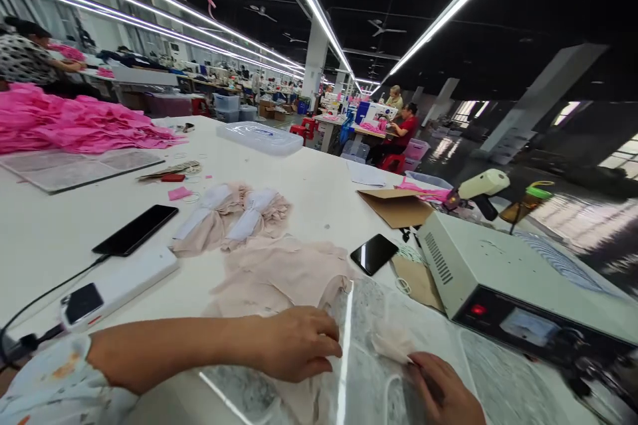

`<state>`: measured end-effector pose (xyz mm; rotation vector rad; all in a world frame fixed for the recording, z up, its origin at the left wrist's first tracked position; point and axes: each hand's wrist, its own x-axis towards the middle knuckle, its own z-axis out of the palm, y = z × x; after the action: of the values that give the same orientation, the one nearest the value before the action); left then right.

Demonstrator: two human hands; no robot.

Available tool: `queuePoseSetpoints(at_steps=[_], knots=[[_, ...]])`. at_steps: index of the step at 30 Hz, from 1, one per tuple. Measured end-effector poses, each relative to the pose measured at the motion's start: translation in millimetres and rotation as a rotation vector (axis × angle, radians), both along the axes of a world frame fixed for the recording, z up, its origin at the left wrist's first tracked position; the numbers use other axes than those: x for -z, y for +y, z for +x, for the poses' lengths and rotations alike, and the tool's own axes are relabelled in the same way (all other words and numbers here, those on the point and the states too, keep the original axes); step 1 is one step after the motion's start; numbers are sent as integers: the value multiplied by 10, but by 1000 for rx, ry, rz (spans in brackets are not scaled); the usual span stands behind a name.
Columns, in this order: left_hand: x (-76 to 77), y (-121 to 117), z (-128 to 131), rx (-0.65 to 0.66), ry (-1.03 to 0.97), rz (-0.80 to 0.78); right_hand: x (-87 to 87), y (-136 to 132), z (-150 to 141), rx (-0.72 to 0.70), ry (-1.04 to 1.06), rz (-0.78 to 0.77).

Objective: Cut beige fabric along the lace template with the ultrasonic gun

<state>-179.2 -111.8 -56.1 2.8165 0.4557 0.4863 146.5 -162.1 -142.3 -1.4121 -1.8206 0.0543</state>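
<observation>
Two bare hands work over a white bench in a long sewing hall. The right hand pinches a small beige fabric piece between thumb and forefinger, at the end nearest the person. The piece lies low over a grey marbled sheet, towards the bench's near edge; its long axis slants from those fingertips towards the bench's far left corner, its loose end pointing that way.

The left hand reaches across from the left, palm down, fingers bent and slightly parted, pointing towards the bench's right edge. Whether they grip anything, I cannot tell. Beneath and beyond them spread crumpled beige layers, the far part lying broadly left to right. Between the hands a bright white strip runs straight away from the near edge.

Beyond the layers lie two beige bundles, each wrapped in a white band, their frilled ends pointing away and to the right. To their left are a black phone and a white power bank; a second phone lies on the right. A pale metal box with a lit red lamp fills the bench's right side. Bright pink fabric is heaped near the far left corner.
</observation>
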Motion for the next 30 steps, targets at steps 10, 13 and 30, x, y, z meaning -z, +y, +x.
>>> queuePoseSetpoints(at_steps=[10, 13, 30], knots=[[134, 353, 1247, 73, 97, -345, -423, -325, -156, 108, 425, -270], [26, 468, 1356, 21, 47, -425, -500, -348, -77, 162, 581, -289], [-92, 259, 1725, 45, -238, -835, -878, -253, -32, 194, 1125, -134]])
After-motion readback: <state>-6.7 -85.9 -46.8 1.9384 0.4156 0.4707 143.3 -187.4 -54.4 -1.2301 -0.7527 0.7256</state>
